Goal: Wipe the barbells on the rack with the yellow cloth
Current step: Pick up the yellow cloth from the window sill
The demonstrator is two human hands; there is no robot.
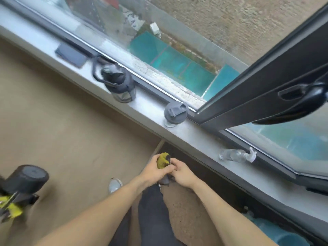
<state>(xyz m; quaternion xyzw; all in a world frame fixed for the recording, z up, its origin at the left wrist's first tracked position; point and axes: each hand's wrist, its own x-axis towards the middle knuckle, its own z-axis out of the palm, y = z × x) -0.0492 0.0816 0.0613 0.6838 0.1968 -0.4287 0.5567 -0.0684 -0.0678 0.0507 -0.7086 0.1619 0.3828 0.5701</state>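
A grey window sill point(156, 121) runs from ten o'clock to four o'clock, with an open black window frame point(262, 96) at two o'clock. On the sill stand a dark water jug point(117, 82) at eleven o'clock and a grey-lidded bottle point(174, 111) near centre; a clear spray bottle point(236, 155) lies at three o'clock. A black dumbbell point(26, 180) shows at eight o'clock. At centre, the left hand point(152, 170) grips the bunched yellow cloth point(163, 161), while the right hand point(182, 174) pinches its lower end.
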